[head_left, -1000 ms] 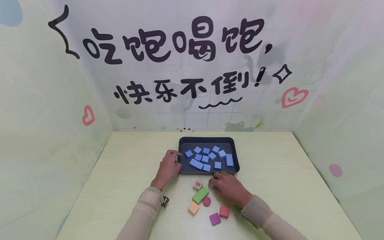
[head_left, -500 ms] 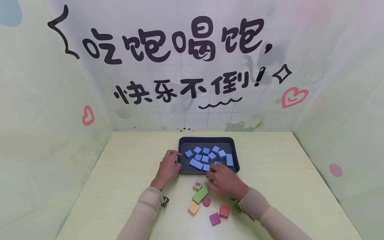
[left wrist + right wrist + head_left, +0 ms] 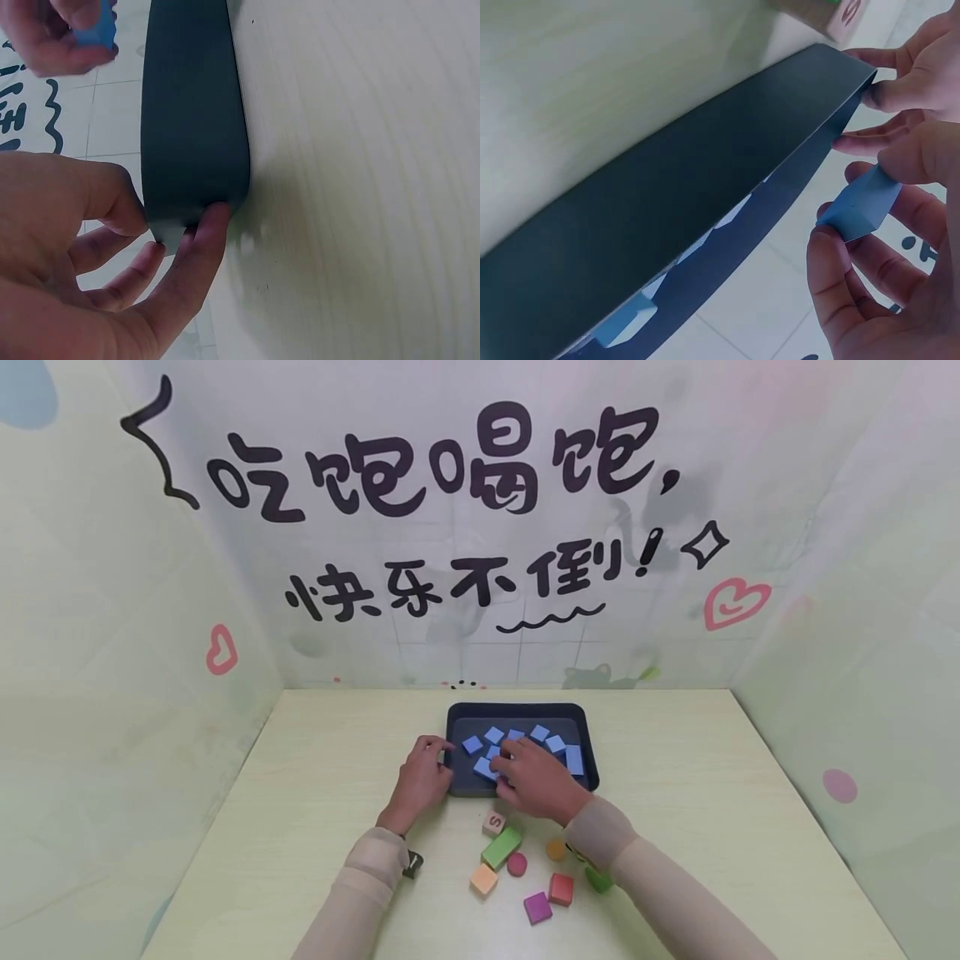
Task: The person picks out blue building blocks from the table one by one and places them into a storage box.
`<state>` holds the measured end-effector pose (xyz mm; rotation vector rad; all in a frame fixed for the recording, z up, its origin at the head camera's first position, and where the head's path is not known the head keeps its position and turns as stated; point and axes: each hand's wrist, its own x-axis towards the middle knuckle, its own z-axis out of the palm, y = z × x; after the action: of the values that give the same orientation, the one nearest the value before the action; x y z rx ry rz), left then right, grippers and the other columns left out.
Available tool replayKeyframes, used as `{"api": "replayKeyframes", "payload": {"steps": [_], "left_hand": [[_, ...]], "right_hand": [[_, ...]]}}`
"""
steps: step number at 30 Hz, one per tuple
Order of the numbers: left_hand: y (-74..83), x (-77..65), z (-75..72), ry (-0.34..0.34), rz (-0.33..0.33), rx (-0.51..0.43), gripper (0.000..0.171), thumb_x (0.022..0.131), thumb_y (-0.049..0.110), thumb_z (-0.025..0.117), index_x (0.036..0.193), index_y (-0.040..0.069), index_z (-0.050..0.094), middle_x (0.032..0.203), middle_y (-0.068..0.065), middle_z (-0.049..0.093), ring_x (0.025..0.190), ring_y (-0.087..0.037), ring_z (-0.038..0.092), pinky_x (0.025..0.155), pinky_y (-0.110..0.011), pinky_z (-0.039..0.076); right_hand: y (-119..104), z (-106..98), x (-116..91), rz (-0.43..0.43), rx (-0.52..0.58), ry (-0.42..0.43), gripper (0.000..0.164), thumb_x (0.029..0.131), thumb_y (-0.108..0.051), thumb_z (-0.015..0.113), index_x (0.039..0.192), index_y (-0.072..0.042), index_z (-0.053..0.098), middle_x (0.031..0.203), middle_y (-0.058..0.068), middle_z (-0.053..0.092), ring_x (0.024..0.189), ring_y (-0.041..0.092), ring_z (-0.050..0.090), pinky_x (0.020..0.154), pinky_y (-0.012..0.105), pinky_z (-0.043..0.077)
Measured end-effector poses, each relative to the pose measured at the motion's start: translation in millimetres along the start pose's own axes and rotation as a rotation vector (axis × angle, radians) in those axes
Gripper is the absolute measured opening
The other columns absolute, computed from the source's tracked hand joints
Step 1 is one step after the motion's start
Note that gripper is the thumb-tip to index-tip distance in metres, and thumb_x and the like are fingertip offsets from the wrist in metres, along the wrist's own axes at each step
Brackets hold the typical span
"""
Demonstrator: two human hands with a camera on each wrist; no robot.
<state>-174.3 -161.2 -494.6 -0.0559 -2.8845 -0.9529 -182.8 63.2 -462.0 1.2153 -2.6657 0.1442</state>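
A dark tray (image 3: 587,727) lies on the pale table and holds several blue blocks (image 3: 573,760). My left hand (image 3: 433,752) grips the tray's left rim; in the left wrist view the thumb and fingers (image 3: 196,240) pinch the tray's edge (image 3: 191,135). My right hand (image 3: 510,760) hovers over the tray's front left part and hides some of the blocks. In the right wrist view it pinches one blue block (image 3: 859,204) between thumb and fingers, above the tray rim (image 3: 705,217). That held block (image 3: 96,31) also shows in the left wrist view.
Loose coloured pieces lie on the table in front of the tray: a letter cube (image 3: 493,822), a green bar (image 3: 501,847), a red disc (image 3: 517,863), an orange cube (image 3: 483,878), a purple cube (image 3: 537,907) and a red cube (image 3: 560,888). Printed walls enclose the table on three sides.
My right hand has moved from the table in front of the tray up and left over the blue blocks, uncovering an orange disc and a green piece. The left hand has stayed put.
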Motion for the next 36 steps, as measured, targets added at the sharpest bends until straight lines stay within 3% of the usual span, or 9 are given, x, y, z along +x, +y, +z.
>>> {"api": "replayKeyframes", "payload": {"steps": [10, 14, 21, 29, 36], "left_hand": [[-1.1, -0.3, -0.5, 0.014, 0.019, 0.011, 0.038, 0.083, 0.003, 0.061, 0.120, 0.010, 0.066, 0.131, -0.008, 0.050, 0.092, -0.021, 0.057, 0.078, -0.042, 0.046], [-1.8, -0.7, -0.2, 0.012, 0.020, 0.015, 0.037, 0.084, 0.003, 0.060, 0.120, 0.010, 0.066, 0.132, -0.008, 0.050, 0.091, -0.021, 0.057, 0.076, -0.042, 0.046], [-2.7, -0.5, 1.4, 0.018, 0.027, 0.020, 0.036, 0.085, 0.003, 0.060, 0.119, 0.011, 0.066, 0.132, -0.008, 0.050, 0.093, -0.021, 0.058, 0.076, -0.040, 0.047], [-1.4, -1.1, 0.6, 0.023, 0.034, 0.013, 0.034, 0.085, 0.003, 0.062, 0.118, 0.010, 0.066, 0.131, -0.009, 0.051, 0.097, -0.023, 0.060, 0.079, -0.043, 0.048], [-1.5, -0.1, 0.0, 0.018, 0.032, 0.015, 0.031, 0.086, 0.005, 0.064, 0.117, 0.010, 0.066, 0.131, -0.008, 0.050, 0.090, -0.020, 0.059, 0.079, -0.044, 0.048]], "right_hand": [[-10.9, 14.3, 31.2, -0.020, -0.028, -0.045, 0.021, 0.095, -0.028, 0.066, 0.113, -0.019, 0.072, 0.107, 0.001, 0.058, 0.090, 0.015, 0.052, 0.079, 0.028, 0.047], [-18.2, 20.4, 38.5, -0.038, -0.033, -0.100, 0.021, 0.097, -0.029, 0.065, 0.114, -0.019, 0.071, 0.105, -0.001, 0.057, 0.088, 0.014, 0.049, 0.077, 0.025, 0.045], [-24.1, 28.5, 42.3, -0.050, -0.043, -0.145, 0.022, 0.098, -0.029, 0.063, 0.116, -0.020, 0.072, 0.107, -0.001, 0.058, 0.087, 0.014, 0.048, 0.076, 0.024, 0.044], [-24.4, 31.8, 42.0, -0.064, -0.068, -0.166, 0.027, 0.100, -0.029, 0.060, 0.125, -0.022, 0.068, 0.116, 0.002, 0.061, 0.094, 0.016, 0.054, 0.084, 0.028, 0.047], [-23.8, 30.5, 41.3, -0.049, -0.026, -0.151, 0.026, 0.100, -0.028, 0.060, 0.124, -0.022, 0.068, 0.116, 0.002, 0.061, 0.093, 0.015, 0.054, 0.083, 0.028, 0.047]]}}
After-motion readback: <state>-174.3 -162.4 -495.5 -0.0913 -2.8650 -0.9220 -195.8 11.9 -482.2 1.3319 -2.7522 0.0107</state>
